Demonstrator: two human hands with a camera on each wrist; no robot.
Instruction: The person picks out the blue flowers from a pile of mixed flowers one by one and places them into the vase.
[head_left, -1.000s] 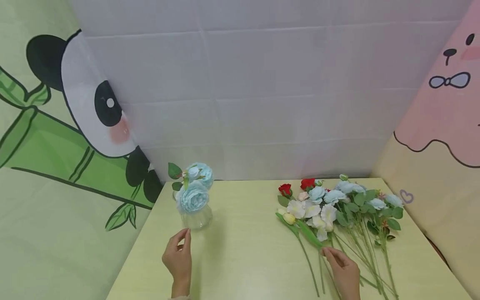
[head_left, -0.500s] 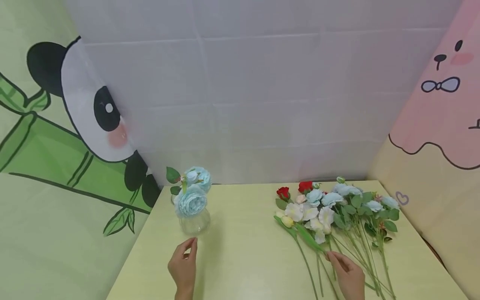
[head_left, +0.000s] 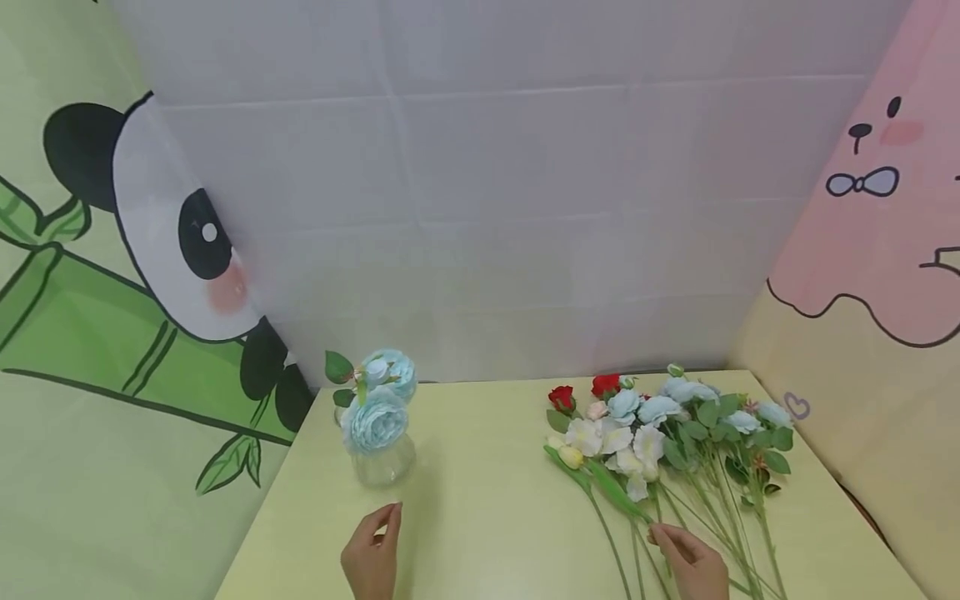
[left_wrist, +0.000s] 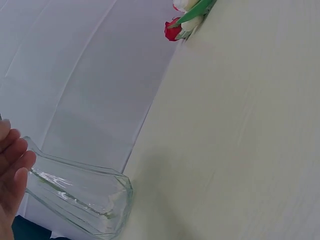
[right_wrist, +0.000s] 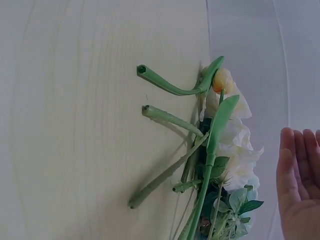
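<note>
My left hand [head_left: 371, 554] hovers in front of a clear glass vase [head_left: 384, 462] holding light-blue flowers [head_left: 377, 419]. In the left wrist view its fingers [left_wrist: 11, 152] are loosely bent and hold nothing; the vase [left_wrist: 82, 192] shows a stem inside. Over the stems on the right is my right hand [head_left: 692, 562]. A yellow tulip [head_left: 572, 457] lies on the near side of the flower pile, its green leaf [head_left: 611, 492] close to those fingertips in the head view. From the right wrist, relaxed fingers [right_wrist: 299, 162] appear apart from the tulip [right_wrist: 222, 81], with nothing held.
White flowers [head_left: 630, 450], red roses [head_left: 561, 398] and pale-blue flowers [head_left: 686, 390] lie heaped on the right of the pale table [head_left: 487, 467]. Their stems [head_left: 738, 517] spread toward the front edge. A white cloth wall [head_left: 510, 233] stands behind the table.
The head view has tilted upward, so the scene sits lower. My left hand has drawn back slightly from the vase. My right hand stays near the tulip leaf; the flowers have not visibly moved.
</note>
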